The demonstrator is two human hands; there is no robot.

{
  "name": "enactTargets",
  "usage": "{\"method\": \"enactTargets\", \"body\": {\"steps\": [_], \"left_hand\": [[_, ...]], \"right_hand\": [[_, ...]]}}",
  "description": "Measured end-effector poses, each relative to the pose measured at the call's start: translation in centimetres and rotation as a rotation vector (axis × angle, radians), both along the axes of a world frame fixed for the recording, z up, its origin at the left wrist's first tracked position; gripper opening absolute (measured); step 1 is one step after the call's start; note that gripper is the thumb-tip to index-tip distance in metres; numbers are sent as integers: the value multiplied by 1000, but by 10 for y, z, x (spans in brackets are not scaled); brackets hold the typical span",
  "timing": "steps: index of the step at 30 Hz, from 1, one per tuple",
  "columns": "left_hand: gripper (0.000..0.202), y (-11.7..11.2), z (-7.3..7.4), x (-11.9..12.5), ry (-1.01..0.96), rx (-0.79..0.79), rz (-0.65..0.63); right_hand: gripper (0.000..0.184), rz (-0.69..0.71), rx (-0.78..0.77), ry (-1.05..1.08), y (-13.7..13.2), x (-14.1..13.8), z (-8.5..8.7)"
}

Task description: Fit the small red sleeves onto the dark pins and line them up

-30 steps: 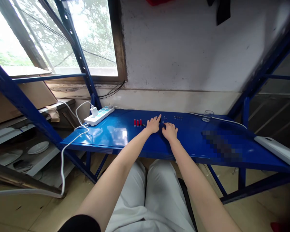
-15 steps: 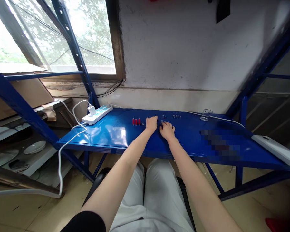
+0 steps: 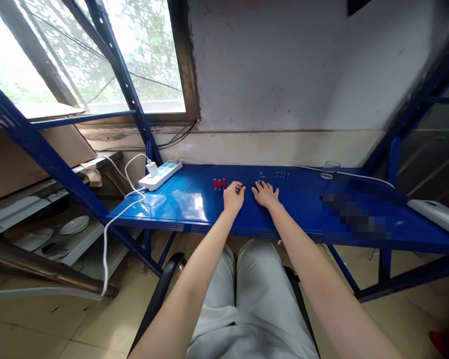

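My left hand (image 3: 234, 197) is closed in a pinch on a small dark slender piece (image 3: 246, 185), too small to name, whose tip points right. Just beside it, my right hand (image 3: 266, 194) lies palm down on the blue table (image 3: 179, 212) with its fingers spread. Right beyond those fingertips are small shiny pieces (image 3: 261, 176), partly hidden by the hand. Three small red cylinders (image 3: 219, 184) stand in a row left of my left hand. Farther back on the right, several tiny metal pieces (image 3: 282, 174) are lined up.
A white power strip (image 3: 160, 175) with a plugged-in charger sits at the table's left end, its cable hanging over the edge. A clear glass (image 3: 330, 170) stands at the back right. A blurred dark patch (image 3: 353, 214) and a white object (image 3: 439, 219) lie farther right.
My left hand now shows a dark slender piece in its pinch; a dark piece beside the red cylinders no longer shows there. My right hand's fingers have spread. The view has shifted slightly.
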State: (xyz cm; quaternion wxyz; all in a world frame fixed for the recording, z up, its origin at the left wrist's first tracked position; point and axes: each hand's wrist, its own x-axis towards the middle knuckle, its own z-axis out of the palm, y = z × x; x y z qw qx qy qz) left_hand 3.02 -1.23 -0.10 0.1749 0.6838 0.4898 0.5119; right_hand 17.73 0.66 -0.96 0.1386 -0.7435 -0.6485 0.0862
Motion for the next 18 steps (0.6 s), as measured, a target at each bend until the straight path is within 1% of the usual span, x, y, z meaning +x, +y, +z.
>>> {"method": "enactTargets", "body": {"steps": [4, 9, 12, 14, 15, 18], "left_hand": [[11, -6, 3, -4, -87, -26, 24], [10, -5, 5, -4, -130, -41, 9], [10, -5, 5, -4, -141, -45, 6], [10, -5, 5, -5, -144, -49, 5], [10, -5, 4, -5, -148, -49, 5], [10, -3, 3, -6, -168, -48, 4]], "right_hand": [[61, 8, -18, -7, 5, -1, 0], [62, 23, -16, -20, 13, 1, 0], [62, 26, -4, -4, 14, 0, -1], [60, 30, 58, 23, 11, 0, 0], [57, 38, 119, 41, 8, 0, 0], [43, 86, 384, 131, -2, 2, 2]]}}
